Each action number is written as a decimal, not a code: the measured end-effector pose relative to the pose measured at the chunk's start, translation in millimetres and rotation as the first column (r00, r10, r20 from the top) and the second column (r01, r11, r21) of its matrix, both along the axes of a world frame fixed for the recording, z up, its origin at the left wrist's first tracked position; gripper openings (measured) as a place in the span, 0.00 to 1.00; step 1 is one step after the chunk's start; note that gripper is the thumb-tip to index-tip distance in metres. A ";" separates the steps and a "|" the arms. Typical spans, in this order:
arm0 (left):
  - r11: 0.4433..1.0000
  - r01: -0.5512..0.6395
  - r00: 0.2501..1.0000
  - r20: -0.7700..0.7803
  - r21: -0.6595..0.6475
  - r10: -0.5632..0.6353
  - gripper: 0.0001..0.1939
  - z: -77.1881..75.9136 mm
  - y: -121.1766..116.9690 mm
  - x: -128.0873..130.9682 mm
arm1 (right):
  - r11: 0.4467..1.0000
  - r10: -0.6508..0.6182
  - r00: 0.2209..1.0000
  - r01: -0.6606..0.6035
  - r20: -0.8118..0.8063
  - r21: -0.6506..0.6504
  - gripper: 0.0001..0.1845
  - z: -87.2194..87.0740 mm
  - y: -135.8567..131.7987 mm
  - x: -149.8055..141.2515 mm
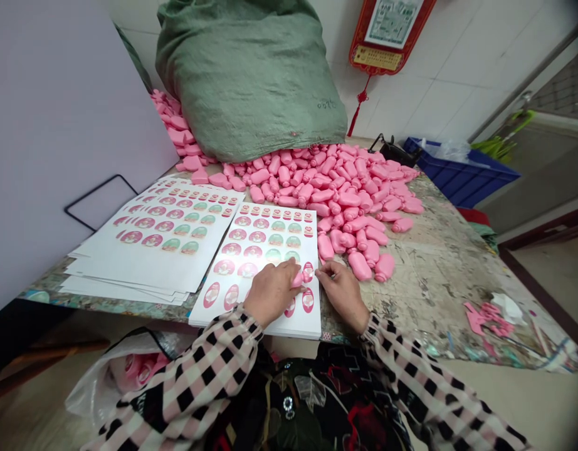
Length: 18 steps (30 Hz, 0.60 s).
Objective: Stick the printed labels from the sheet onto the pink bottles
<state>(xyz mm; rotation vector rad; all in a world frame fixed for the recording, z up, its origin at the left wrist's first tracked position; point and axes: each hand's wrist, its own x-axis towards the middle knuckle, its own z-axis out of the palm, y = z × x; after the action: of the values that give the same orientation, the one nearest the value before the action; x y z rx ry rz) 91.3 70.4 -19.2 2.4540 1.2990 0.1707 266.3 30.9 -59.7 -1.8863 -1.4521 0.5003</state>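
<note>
My left hand [274,291] rests over the front sheet stack, fingers closed around a small pink plastic bottle [297,280]; most of the bottle is hidden by the hand. Beneath it lies a white sheet of stickers [301,326] with pink and green printed labels in rows. Just right of the sheet, my right hand [343,293] pinches thumb and forefinger together beside an oval pink label [308,271]. What sits between those fingertips, if anything, is too small to make out.
More printed sheets [152,263] are fanned out at left. A heap of pink bottles [326,181] spills from a green sack [251,81]. A blue crate [462,178] stands beyond the table at right. Pink plastic scraps [489,321] lie near the right corner; a clear bag [98,379] hangs below.
</note>
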 end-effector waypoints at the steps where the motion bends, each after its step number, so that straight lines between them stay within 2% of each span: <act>1: 1.000 0.002 1.000 0.000 0.000 -0.002 0.17 -0.2 0.1 0.0 | 1.000 -0.011 1.000 0.011 0.000 0.010 0.10 -0.1 1.0 -1.3; 9: 1.000 -0.003 1.000 0.006 0.001 0.003 0.17 -0.7 -0.8 -1.0 | 0.996 -0.077 0.997 0.076 0.019 0.043 0.10 -0.9 13.2 -3.6; 18: 0.998 0.033 0.999 0.037 0.048 -0.035 0.17 -6.6 0.4 -2.5 | 1.000 -0.016 0.998 0.015 0.067 0.006 0.09 5.2 7.2 -1.1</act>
<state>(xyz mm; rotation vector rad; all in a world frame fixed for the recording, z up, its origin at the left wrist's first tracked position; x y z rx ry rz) 88.9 70.8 -25.8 2.4985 1.2509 0.2409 265.2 38.0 -54.4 -1.9248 -1.4788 0.4291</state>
